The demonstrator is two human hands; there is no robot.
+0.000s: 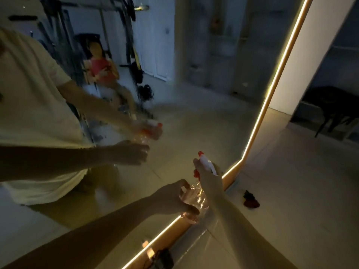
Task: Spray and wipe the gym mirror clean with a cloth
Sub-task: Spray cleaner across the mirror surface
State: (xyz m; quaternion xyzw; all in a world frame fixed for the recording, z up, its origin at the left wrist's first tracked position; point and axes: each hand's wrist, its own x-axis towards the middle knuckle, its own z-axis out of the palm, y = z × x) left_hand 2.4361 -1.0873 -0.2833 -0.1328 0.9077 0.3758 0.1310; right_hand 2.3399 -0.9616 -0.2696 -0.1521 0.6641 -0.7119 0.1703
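- The clear plastic spray bottle (195,199) looked thin, crinkled and glossy; its white and red trigger head (208,164) was smooth plastic.
- The large wall mirror (204,103) was glossy glass, streaked in places.
- The dark red cloth (251,199) looked soft, matt and crumpled.
- The pale floor (301,200) looked smooth.

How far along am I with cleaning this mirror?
Early stage. Done: nothing sure; the mirror shows streaks, no clearly wiped patch. In hand: the bottle, right hand on its trigger head, left hand round its body. Left: spraying and wiping; a dark red cloth lies on the floor.
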